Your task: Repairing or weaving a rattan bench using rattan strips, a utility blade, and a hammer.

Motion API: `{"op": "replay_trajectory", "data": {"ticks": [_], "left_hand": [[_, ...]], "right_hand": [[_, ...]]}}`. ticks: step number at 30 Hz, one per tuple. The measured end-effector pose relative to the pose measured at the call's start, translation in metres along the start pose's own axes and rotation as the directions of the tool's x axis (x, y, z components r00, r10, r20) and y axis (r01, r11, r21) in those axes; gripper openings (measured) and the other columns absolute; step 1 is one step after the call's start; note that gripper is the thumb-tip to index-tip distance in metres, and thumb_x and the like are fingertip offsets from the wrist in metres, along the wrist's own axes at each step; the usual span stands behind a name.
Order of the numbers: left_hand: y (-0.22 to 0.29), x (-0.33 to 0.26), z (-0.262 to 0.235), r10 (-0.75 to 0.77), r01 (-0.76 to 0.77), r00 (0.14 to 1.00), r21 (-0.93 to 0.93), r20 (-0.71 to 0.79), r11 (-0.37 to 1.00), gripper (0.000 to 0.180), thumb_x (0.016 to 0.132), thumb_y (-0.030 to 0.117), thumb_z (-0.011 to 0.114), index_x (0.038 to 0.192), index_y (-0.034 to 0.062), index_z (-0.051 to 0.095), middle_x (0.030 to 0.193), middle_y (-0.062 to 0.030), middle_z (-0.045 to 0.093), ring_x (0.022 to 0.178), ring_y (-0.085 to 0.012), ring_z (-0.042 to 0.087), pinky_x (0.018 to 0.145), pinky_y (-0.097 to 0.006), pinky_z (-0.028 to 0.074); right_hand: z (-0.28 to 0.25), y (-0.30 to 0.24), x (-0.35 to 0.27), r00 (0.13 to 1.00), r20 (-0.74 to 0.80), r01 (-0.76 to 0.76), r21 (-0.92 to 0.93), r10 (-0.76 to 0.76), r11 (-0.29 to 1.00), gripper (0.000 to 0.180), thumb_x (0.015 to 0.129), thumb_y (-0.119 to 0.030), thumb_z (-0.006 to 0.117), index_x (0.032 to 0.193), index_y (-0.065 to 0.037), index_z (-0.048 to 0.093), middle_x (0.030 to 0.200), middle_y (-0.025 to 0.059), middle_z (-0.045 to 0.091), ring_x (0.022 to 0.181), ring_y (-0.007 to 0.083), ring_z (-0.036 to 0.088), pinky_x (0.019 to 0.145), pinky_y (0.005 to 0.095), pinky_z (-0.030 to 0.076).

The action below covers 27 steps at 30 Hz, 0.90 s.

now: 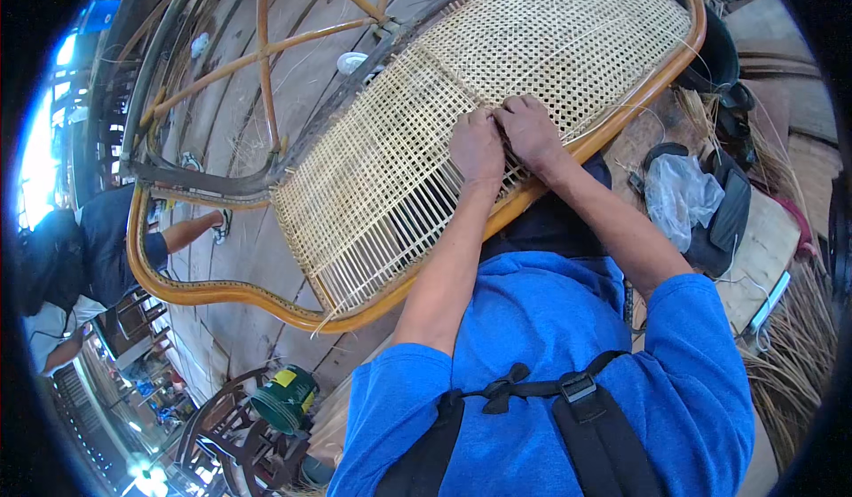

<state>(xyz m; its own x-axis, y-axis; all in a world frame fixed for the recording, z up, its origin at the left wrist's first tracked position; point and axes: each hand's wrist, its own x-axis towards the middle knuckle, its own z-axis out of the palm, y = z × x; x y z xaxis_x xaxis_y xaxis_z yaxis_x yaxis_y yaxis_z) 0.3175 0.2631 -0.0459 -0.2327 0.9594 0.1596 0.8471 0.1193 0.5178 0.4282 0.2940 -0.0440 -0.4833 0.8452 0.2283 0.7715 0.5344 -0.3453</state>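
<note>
Cane panel (461, 67) at 12 o'clock, looks mostly woven. L hand (477, 149) & R hand (532, 133) fingers bunched tog. on it; can't tell if gripping. Uncrossed strands (377, 253), approx. 8 o'clock of hands, prob. left to do.

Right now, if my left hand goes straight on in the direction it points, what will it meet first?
Most likely the woven cane panel, which lies just beyond your left hand; the fingertips look very near it, but contact is unclear.
</note>
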Motion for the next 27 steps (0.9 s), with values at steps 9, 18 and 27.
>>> {"op": "replay_trajectory", "data": {"ticks": [9,18,27], "left_hand": [[-0.006,-0.005,-0.017,0.168,-0.169,0.986,-0.150,-0.017,0.974,0.015,0.082,0.009,0.055,0.096,0.0091,0.060,0.090,-0.0119,0.056,0.083,-0.0300,0.058,0.073,-0.039,0.048],[-0.002,0.013,-0.020,0.345,-0.383,0.903,0.115,0.257,0.917,0.018,0.079,0.009,0.051,0.096,0.0094,0.057,0.090,-0.0111,0.054,0.081,-0.0292,0.059,0.064,-0.040,0.050],[0.004,0.001,-0.025,0.377,-0.458,0.878,0.288,0.296,0.841,0.024,0.079,0.004,0.048,0.102,0.0083,0.053,0.101,-0.0137,0.053,0.092,-0.0313,0.056,0.067,-0.040,0.051]], "right_hand": [[0.003,0.012,-0.003,0.969,-0.165,-0.106,0.403,0.186,0.909,0.020,0.077,-0.005,0.054,0.095,-0.005,0.062,0.093,0.0146,0.060,0.091,0.0328,0.055,0.081,0.0392,0.045],[0.011,0.024,-0.003,0.967,-0.209,-0.061,0.375,0.148,0.925,0.017,0.081,-0.006,0.052,0.095,-0.002,0.061,0.088,0.0155,0.060,0.086,0.0337,0.056,0.079,0.0401,0.045],[-0.110,0.040,-0.070,0.785,-0.385,-0.258,0.509,0.485,0.821,0.016,0.085,-0.009,0.054,0.098,-0.001,0.061,0.089,0.0145,0.063,0.086,0.0267,0.061,0.077,0.0330,0.047]]}}
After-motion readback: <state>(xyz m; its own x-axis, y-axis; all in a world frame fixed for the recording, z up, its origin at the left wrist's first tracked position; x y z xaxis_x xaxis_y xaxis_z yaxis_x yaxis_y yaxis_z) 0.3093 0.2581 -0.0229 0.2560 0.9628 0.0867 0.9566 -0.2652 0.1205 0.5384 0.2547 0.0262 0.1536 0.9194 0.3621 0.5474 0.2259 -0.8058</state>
